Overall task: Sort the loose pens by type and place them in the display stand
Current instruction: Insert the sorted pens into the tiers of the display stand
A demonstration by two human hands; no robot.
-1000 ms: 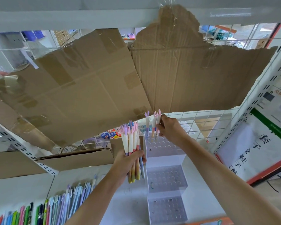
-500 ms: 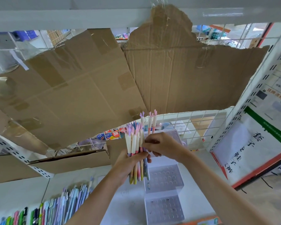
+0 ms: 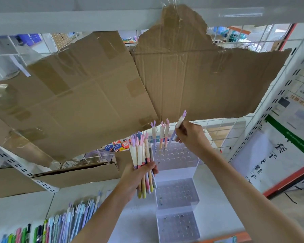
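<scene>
So the step in hand looks like dropping one more pen into the top tier of the display stand (image 3: 175,156), next to the three standing pens (image 3: 161,133) already slotted along its back row. The right hand (image 3: 191,137) pinches a single pen (image 3: 177,128) near its middle, fingers curled round the barrel, with the purple antler-looking cap tilted up and away from the hand and the tip angled down toward the holes just below and left of the knuckles.

If I were doing this, I'd straighten the pen to vertical before lowering it, since coming in tilted probably means the tip skates across the perforated top instead of finding a hole. Aim for the free hole right beside the last standing pen so the row stays tidy, and keep the knuckles off the neighbours, because they look easy to knock askew.

The left hand (image 3: 139,174) is wrapped tight round a bundle of pens (image 3: 141,158), same cream barrels and pastel caps, held upright just left of the stand, caps sticking up above the fist. The lower two tiers, below and between both hands, look unfilled, so I'd guess there's plenty left to go.
</scene>
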